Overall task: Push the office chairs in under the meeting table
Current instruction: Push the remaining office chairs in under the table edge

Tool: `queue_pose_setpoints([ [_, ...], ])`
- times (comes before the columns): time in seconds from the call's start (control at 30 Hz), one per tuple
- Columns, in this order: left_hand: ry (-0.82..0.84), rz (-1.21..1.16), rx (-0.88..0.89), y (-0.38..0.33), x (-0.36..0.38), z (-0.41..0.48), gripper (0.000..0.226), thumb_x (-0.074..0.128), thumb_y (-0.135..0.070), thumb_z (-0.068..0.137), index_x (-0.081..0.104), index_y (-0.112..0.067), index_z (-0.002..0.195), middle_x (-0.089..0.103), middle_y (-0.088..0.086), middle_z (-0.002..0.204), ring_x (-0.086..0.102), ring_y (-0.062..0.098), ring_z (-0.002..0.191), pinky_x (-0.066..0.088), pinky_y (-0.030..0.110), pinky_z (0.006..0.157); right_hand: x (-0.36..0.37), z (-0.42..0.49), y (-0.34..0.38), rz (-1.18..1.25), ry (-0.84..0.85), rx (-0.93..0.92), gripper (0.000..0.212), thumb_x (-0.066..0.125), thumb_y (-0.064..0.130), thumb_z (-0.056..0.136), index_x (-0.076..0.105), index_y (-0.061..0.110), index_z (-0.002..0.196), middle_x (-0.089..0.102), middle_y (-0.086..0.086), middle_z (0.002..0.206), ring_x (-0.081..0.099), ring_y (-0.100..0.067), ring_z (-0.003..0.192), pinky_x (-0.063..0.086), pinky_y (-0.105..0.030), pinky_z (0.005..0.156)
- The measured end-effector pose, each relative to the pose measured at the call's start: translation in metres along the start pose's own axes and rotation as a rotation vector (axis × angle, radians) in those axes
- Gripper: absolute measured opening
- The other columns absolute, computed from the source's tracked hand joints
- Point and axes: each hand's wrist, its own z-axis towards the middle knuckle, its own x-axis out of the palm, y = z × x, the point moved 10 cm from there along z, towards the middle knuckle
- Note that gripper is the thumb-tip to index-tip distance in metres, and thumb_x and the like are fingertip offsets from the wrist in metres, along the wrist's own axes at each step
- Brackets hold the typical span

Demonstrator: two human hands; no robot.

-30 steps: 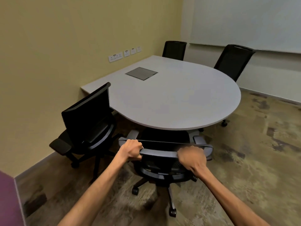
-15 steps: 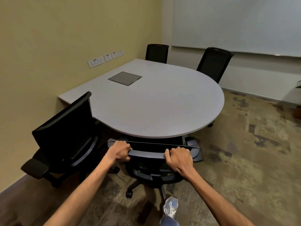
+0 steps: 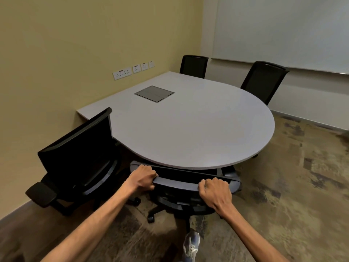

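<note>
A grey meeting table point(image 3: 198, 125) with a rounded end fills the middle of the room. Directly in front of me a black office chair point(image 3: 177, 183) has its seat under the rounded edge, only the backrest top and wheeled base showing. My left hand point(image 3: 142, 177) grips the left part of that backrest's top rail. My right hand point(image 3: 215, 191) grips the right part. A second black chair point(image 3: 79, 157) stands to the left, angled, its seat out from the table. Two more black chairs point(image 3: 194, 66) point(image 3: 264, 80) sit close to the table's far side.
A yellow wall with power sockets point(image 3: 122, 73) runs along the left. A whiteboard point(image 3: 283, 29) covers the far wall. A metal cable hatch point(image 3: 154, 93) is set into the tabletop. My shoe point(image 3: 191, 244) is on the patterned carpet behind the chair base.
The chair in my hands has rolled further under the table's rounded edge, and I have stepped forward with it. Both hands keep their grip on the backrest.
</note>
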Motion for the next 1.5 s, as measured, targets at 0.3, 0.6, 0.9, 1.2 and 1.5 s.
queue_pose_setpoints([
  [0.3,-0.014,-0.006,0.0,0.026,-0.01,0.047,0.02,0.054,-0.028,0.084,0.067,-0.013,0.087,0.071,0.011,0.089,0.063,0.035,0.088,0.044,0.039,0.074,0.003,0.04,-0.003,-0.027,-0.051,0.037,0.047,0.038,0.03,0.082,0.026,0.016,0.039,0.022,0.004,0.037,0.019,-0.015,0.033,0.0,-0.023,0.043],
  [0.6,-0.009,-0.069,0.012,0.013,-0.019,0.103,0.021,0.057,-0.028,0.079,0.066,-0.011,0.087,0.069,0.014,0.087,0.063,0.033,0.084,0.044,0.037,0.074,0.01,0.087,-0.049,-0.054,-0.011,0.045,0.05,0.036,0.03,0.085,0.024,0.016,0.039,0.026,0.005,0.038,0.026,-0.018,0.035,0.006,-0.024,0.043],
  [0.9,-0.038,-0.12,-0.021,0.005,-0.03,0.128,0.022,0.053,-0.026,0.077,0.065,-0.008,0.082,0.067,0.014,0.081,0.063,0.033,0.075,0.043,0.034,0.066,0.016,0.135,-0.078,-0.003,0.013,-0.027,0.046,0.024,0.037,0.083,0.023,0.02,0.04,0.033,0.002,0.038,0.025,-0.014,0.036,0.012,-0.027,0.044],
  [1.2,-0.031,-0.122,-0.036,0.023,-0.029,0.129,0.022,0.056,-0.026,0.08,0.068,-0.008,0.084,0.069,0.011,0.077,0.064,0.03,0.073,0.053,0.038,0.071,0.019,0.14,-0.063,-0.023,-0.011,-0.059,0.046,0.025,0.034,0.084,0.021,0.02,0.041,0.035,0.0,0.041,0.028,-0.019,0.038,0.007,-0.027,0.045],
  [1.5,-0.222,-0.172,-0.02,0.015,-0.039,0.111,0.036,0.055,-0.048,0.085,0.051,-0.013,0.085,0.066,0.006,0.076,0.063,0.029,0.07,0.049,0.037,0.068,0.017,0.121,-0.063,0.045,-0.014,-0.031,0.048,0.027,0.033,0.093,0.03,0.021,0.047,0.031,0.004,0.041,0.032,-0.01,0.04,0.022,-0.03,0.052],
])
